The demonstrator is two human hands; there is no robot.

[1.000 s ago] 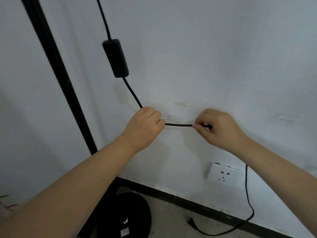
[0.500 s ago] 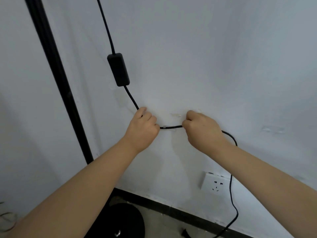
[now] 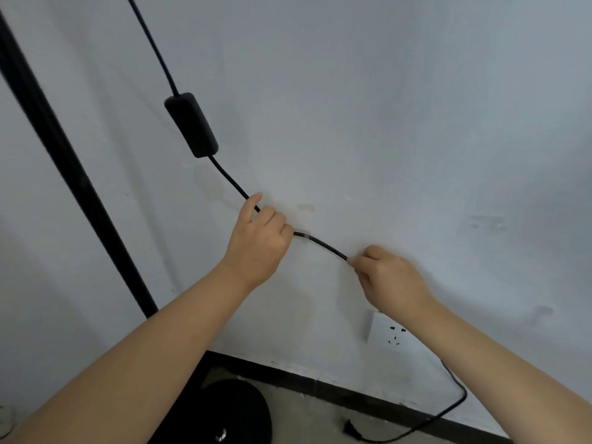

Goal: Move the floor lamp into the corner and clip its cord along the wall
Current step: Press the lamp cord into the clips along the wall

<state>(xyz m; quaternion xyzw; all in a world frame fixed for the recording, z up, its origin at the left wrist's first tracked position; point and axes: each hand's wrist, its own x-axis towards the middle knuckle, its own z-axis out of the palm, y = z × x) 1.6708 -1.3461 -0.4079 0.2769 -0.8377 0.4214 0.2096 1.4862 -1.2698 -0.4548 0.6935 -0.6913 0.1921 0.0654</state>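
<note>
The black lamp cord (image 3: 323,245) hangs down the white wall through an inline switch (image 3: 191,125). My left hand (image 3: 259,241) is closed on the cord just left of a small clear clip (image 3: 302,233) stuck to the wall, and the cord passes through that clip. My right hand (image 3: 389,277) pinches the cord lower and to the right. Past my right arm the cord drops to the floor and ends in a loose plug (image 3: 350,429). The lamp's black pole (image 3: 73,177) rises at the left from its round base (image 3: 237,415).
A white wall socket (image 3: 389,331) sits under my right wrist. Another clear clip (image 3: 487,222) is on the wall further right. A dark skirting board (image 3: 336,390) runs along the foot of the wall above a grey floor.
My right hand has slid down and to the right along the cord, so a longer stretch shows between my hands. The clear clip beside my left hand has come into view.
</note>
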